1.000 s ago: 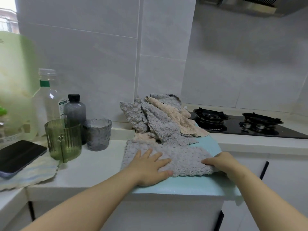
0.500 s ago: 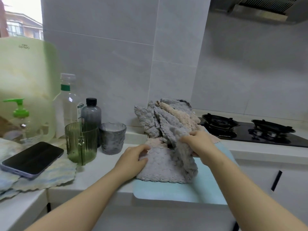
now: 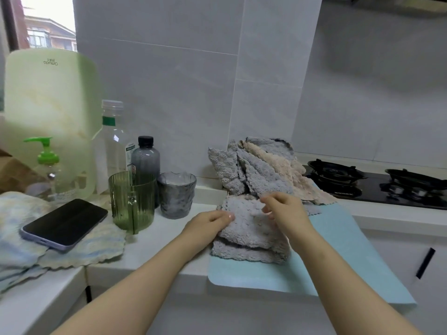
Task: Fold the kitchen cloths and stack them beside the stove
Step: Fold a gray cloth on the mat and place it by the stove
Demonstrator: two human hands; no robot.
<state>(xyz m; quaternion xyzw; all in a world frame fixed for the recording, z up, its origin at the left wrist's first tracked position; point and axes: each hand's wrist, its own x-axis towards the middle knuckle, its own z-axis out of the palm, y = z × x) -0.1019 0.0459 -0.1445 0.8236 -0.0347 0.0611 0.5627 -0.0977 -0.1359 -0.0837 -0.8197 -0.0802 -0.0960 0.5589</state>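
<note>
Fold just made. A second ago the grey cloth [image 3: 251, 234] lay as a long strip under two flat hands. Half a second ago the right hand [image 3: 285, 212] was carrying the strip's right end across to the left. Now the cloth lies doubled, a squarish pad with two layers showing at its near edge.

- Left hand [image 3: 208, 223]: fingers curled at the cloth's left edge, thumb on top, pinning it.
- Right hand: has let go. Fingers loose and apart just over the top layer. Cannot tell if the tips touch it.
- Cloth sits on the blue mat [image 3: 343, 250] at the tabletop [image 3: 157, 240] edge, left of the stove [image 3: 338, 176].
- Pile [image 3: 261, 170] of grey and beige cloths behind it, against the wall, still crumpled.

Judgement: this cloth is near finished. It may want one more fold or a smoothing, as the top layer sits slightly askew of the lower. Then it can start the stack. The pile means most of the task remains.
</note>
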